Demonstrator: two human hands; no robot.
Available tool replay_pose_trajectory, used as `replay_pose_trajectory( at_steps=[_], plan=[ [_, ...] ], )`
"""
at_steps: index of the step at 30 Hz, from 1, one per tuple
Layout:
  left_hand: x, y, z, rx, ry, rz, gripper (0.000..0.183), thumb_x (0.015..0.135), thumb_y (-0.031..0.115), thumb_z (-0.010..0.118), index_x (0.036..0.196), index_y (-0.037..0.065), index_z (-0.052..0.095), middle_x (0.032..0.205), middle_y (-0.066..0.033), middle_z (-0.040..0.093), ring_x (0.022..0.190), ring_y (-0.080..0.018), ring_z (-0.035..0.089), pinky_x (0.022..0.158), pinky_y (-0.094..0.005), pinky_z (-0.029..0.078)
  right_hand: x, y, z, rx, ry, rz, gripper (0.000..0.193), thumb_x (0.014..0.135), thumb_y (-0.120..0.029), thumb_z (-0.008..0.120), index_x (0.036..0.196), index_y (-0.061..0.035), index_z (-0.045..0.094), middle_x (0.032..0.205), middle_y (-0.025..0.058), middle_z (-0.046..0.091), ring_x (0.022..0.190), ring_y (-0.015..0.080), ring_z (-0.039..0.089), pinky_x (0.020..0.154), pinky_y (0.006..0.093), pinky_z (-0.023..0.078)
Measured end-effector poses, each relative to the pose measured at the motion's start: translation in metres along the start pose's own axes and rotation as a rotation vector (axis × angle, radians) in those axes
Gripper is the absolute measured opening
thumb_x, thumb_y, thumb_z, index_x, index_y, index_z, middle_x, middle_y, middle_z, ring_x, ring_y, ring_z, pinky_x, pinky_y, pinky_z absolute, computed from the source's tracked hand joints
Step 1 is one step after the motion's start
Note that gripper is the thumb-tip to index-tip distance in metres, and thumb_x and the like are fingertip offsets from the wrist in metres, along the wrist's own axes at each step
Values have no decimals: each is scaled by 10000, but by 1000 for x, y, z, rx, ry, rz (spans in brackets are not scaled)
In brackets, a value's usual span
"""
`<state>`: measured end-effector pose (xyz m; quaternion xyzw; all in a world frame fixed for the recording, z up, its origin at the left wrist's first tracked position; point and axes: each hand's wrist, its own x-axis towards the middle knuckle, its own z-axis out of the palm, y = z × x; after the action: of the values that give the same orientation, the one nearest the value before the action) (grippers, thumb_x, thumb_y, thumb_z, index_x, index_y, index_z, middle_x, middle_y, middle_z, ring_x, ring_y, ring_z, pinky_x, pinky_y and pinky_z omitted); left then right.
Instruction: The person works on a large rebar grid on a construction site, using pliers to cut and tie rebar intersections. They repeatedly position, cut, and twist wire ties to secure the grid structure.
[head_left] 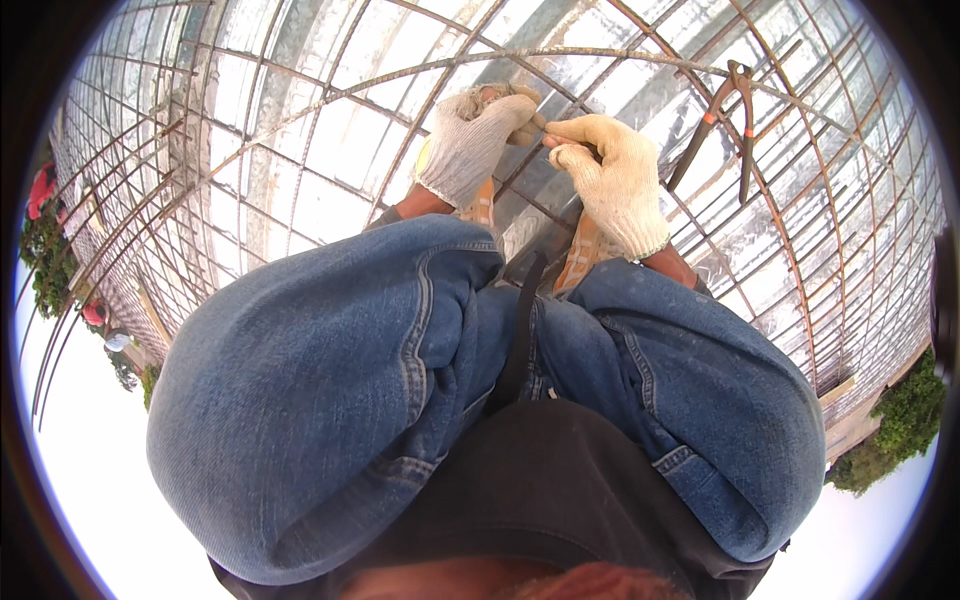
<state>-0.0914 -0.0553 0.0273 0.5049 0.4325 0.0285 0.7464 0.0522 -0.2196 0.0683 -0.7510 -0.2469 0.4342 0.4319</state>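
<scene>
Both my hands wear pale knitted gloves and are held close together over the rebar mesh, in front of my knees. My left hand is closed with its fingers curled; a greyish, wiry-looking bit shows at its top, too unclear to name. Thumb and finger of my right hand are pinched, their tips almost meeting the left fingers. Whatever thin thing lies between the fingertips cannot be made out. To the right of my right hand, long-handled pincers with orange bands on dark handles rest on the bars, jaws pointing away.
Ribbed metal decking lies beneath the crossing bars. One long curved bar runs across beyond my hands. Loose bar ends stick out at the left. My bent knees in jeans fill the near side. Trees stand past the right edge.
</scene>
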Motion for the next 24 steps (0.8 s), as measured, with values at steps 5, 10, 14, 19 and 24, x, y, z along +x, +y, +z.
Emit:
replay_pose_trajectory(
  at_steps=[5, 10, 14, 19, 24],
  plan=[
    [0, 1, 7, -194, 36, -37, 301, 1086, 224, 793, 1277, -9, 809, 1073, -124, 854, 954, -182, 820, 878, -335, 678, 9, -2, -9, 169, -63, 107, 323, 1017, -49, 711, 1312, 53, 793, 1123, 153, 870, 1012, 171, 822, 900, 312, 646],
    [5, -5, 8, -206, 61, 62, 350, 1080, 233, 800, 1323, -17, 783, 1125, -123, 847, 991, -193, 823, 916, -351, 681, 29, -9, -29, -30, -126, 18, 318, 1034, -124, 721, 1308, -5, 828, 1105, 109, 874, 974, 137, 811, 873, 327, 637],
    [3, 2, 7, -126, 63, 0, 466, 1116, 221, 740, 1502, -30, 672, 1349, -197, 786, 1231, -271, 787, 1042, -417, 654, 66, -14, -54, -405, 43, -394, 287, 1027, -231, 769, 1271, -108, 856, 1080, 117, 862, 936, 218, 829, 840, 357, 637],
    [5, -19, -10, -217, 48, -59, 510, 1127, 224, 740, 1546, -38, 615, 1434, -239, 738, 1278, -336, 773, 1062, -436, 666, 118, -36, -70, -1108, 57, -633, 181, 996, -134, 676, 1134, -86, 783, 1089, 147, 773, 992, 334, 772, 859, 458, 622],
    [13, -7, -18, -415, 39, -309, 504, 1135, 217, 728, 1536, -56, 589, 1522, -268, 664, 1383, -391, 702, 1171, -481, 616, 163, -33, -54, -1174, -216, -881, 135, 969, -119, 641, 893, -63, 738, 905, 180, 722, 902, 375, 746, 813, 508, 599]
  ],
)
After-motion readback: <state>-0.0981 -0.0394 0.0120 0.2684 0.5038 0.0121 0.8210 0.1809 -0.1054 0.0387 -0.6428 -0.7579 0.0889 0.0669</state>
